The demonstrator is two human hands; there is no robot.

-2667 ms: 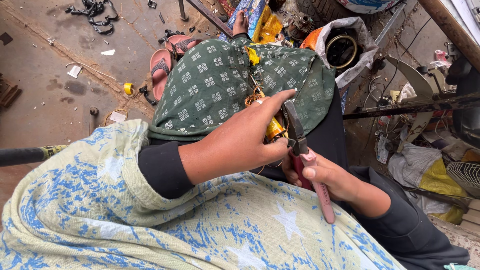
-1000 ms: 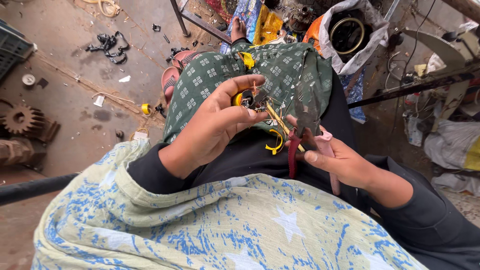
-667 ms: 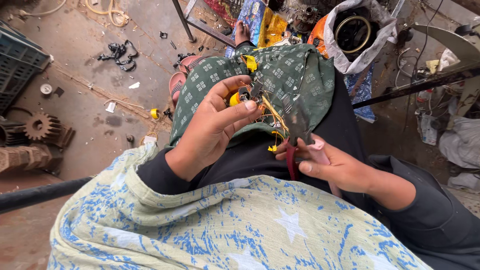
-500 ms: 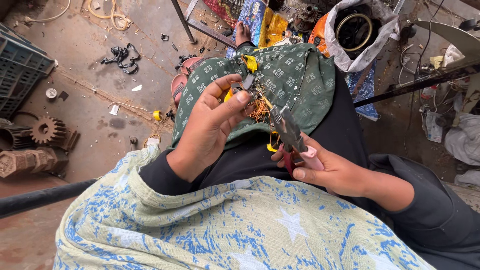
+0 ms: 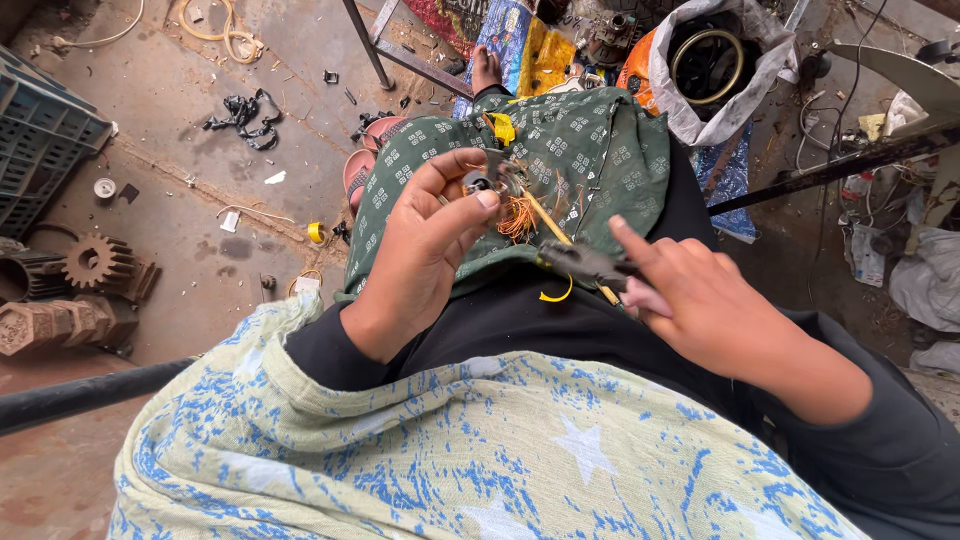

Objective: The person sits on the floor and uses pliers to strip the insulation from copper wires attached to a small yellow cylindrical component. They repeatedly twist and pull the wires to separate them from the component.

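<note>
My left hand (image 5: pixel 425 245) pinches a small metal part with a tuft of orange copper wire (image 5: pixel 517 215) over my lap. My right hand (image 5: pixel 705 300) grips dark pliers (image 5: pixel 580 262), whose jaws point left toward the wire, just short of it. A thin yellow strand (image 5: pixel 556 294) curls below the pliers. Under both hands lies a green patterned cloth (image 5: pixel 580 150) spread over my knees. A blue and cream shawl (image 5: pixel 450 450) covers my chest at the bottom of the view.
Rusty gears (image 5: pixel 95 265) and a blue crate (image 5: pixel 40 140) sit on the floor at left. Pink sandals (image 5: pixel 365 165) lie beside my knee. A white bag with a ring (image 5: pixel 715 70) stands beyond my lap. A dark rod (image 5: pixel 830 165) crosses at right.
The view has tilted up and left. My left hand lifted the wire part higher, and my right hand turned the pliers from upright to pointing sideways at the wire.
</note>
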